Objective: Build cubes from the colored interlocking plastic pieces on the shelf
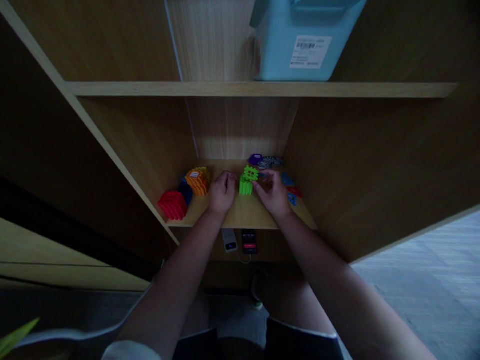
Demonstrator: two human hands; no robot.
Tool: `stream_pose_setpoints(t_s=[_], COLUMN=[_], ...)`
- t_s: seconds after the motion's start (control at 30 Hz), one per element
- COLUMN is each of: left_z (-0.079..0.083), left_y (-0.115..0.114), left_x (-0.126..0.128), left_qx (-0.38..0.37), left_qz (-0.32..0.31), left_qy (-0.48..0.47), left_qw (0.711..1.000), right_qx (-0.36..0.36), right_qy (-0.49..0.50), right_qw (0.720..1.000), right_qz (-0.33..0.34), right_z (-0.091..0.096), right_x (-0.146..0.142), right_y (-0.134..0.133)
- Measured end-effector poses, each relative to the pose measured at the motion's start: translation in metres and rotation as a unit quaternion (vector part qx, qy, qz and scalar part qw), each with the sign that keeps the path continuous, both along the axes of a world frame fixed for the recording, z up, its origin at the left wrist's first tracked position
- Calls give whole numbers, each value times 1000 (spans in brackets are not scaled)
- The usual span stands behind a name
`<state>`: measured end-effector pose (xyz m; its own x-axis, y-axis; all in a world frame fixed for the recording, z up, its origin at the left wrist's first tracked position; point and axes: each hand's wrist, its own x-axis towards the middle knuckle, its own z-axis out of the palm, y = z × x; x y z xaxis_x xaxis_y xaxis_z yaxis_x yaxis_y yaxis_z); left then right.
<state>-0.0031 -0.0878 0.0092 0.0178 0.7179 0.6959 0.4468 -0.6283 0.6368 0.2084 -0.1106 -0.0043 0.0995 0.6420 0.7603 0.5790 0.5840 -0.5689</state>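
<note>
Your right hand (273, 196) has its fingers (259, 185) pinched narrow on the right edge of the green stack (246, 182). Your left hand (222, 193) is curled into a loose fist just beside the stack's left side. Can't tell if it touches the stack or holds anything.

The green stack stands mid-shelf (243, 216), with its top piece tilted up off the lower ones.

My read: you're seating or aligning that top piece.
- Brace the base with the left fingers so it doesn't slide on the wood.
- Line up the slots before pressing, then push straight down. No twisting.
- Use a light grip; these pieces look like thin plastic.

Clearance is tight:
- Orange stack (197, 181), blue piece (185, 192) and red stack (173, 205) are to your left.
- Purple piece (255, 159) and dark patterned pieces (272, 162) sit behind.
- Loose blue and red pieces (290, 186) lie beside your right wrist. Mind that wrist so it doesn't sweep them.

The light is dim, so check the slot fit by feel.
</note>
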Motion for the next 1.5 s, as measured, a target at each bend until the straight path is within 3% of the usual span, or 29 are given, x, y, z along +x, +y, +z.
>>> stream_pose_setpoints(t_s=[0.1, 0.27, 0.63, 1.5], left_z=[-2, -5, -10, -6], left_y=[5, 10, 13, 10], left_x=[0, 1, 3, 3], left_qx=[-23, -56, -56, -56], left_qz=[23, 5, -1, -10], left_qy=[-2, 21, 50, 74], left_qw=[999, 998, 997, 996], right_qx=[-18, -27, -36, -50], right_qy=[15, 4, 7, -2], right_qw=[1000, 999, 998, 998], right_qz=[9, 19, 48, 44], right_z=[-2, -4, -7, -9], right_x=[2, 3, 2, 2], right_y=[7, 11, 17, 21])
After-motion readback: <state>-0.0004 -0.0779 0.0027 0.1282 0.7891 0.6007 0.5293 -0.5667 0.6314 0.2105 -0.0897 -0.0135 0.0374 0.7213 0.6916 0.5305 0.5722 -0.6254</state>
